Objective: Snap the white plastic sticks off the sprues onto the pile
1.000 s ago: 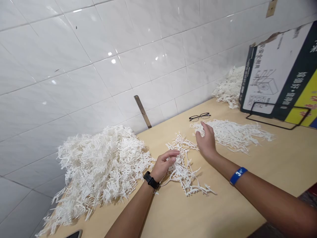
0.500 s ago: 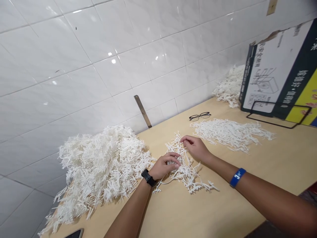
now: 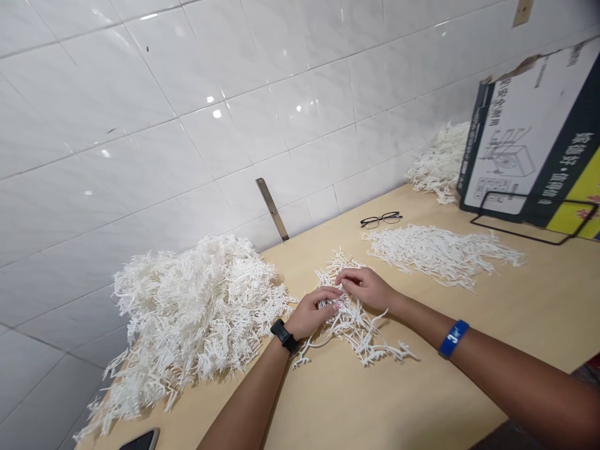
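Observation:
A small heap of thin, white, branching plastic-looking pieces point(image 3: 360, 331) lies on the table in front of me. My left hand point(image 3: 315, 311), with a black watch at its wrist, rests over the heap's left side. Its fingers are curled, with white strands between them and the thumb. My right hand point(image 3: 364, 286) is at the upper right of the heap, thumb and fingers pinched on white strands. The fingertips of both hands are close together. Which single piece each hand grips is partly hidden.
A large pile of white branching pieces point(image 3: 201, 312) stands at left against the tiled wall. At right lies a flatter pile of straighter white pieces point(image 3: 440, 250). Beyond are eyeglasses point(image 3: 381, 219), a cardboard box point(image 3: 510, 144), a black wire frame point(image 3: 520, 234) and another white pile point(image 3: 440, 162). A phone point(image 3: 140, 440) is at front left.
My right hand has moved down and left, closer to my left hand. The left hand stays nearly in place over the heap. The view has shifted slightly.

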{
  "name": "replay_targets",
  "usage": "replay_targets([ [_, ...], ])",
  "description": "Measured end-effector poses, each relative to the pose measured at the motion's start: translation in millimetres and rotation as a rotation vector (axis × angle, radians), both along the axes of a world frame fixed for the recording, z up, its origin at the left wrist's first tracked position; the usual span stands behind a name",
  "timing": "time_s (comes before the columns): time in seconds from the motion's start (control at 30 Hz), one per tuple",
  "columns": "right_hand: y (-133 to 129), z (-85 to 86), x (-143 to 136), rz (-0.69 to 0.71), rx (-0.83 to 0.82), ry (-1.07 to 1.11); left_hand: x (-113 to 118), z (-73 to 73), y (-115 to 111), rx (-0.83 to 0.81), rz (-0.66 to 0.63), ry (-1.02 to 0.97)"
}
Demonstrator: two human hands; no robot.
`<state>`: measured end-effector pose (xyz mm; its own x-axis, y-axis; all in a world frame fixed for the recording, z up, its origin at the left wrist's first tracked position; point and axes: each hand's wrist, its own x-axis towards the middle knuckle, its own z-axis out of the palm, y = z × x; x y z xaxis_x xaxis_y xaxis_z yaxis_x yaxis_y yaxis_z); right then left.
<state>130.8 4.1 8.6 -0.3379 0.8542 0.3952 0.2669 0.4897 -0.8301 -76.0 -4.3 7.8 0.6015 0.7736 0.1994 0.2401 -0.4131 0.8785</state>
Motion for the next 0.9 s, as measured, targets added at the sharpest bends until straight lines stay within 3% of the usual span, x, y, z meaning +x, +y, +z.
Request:
replay_targets([
  [0.1, -2, 1.5, -2, 0.085, 0.004, -0.035, 1, -1.4, 0, -0.014, 0.057, -0.023],
  [0.33, -6, -4.4, -7, 0.05, -0.041, -0.311, 8, -1.6, -5, 0.093, 0.083, -0.011],
  [0.53, -4, -6.9, -6, 0.164, -0.034, -0.276, 8, -0.3, -7, 0.131, 0.113, 0.023],
  [0.73, 1, -9.1, -6, 0.078, -0.031, -0.178, 9, -2.4, -6, 0.137, 0.206, 0.042],
  [0.9, 3, -8.5, -9, -0.032, 0.001, -0.224, 11, 0.1, -6, 0.164, 0.222, 0.092],
])
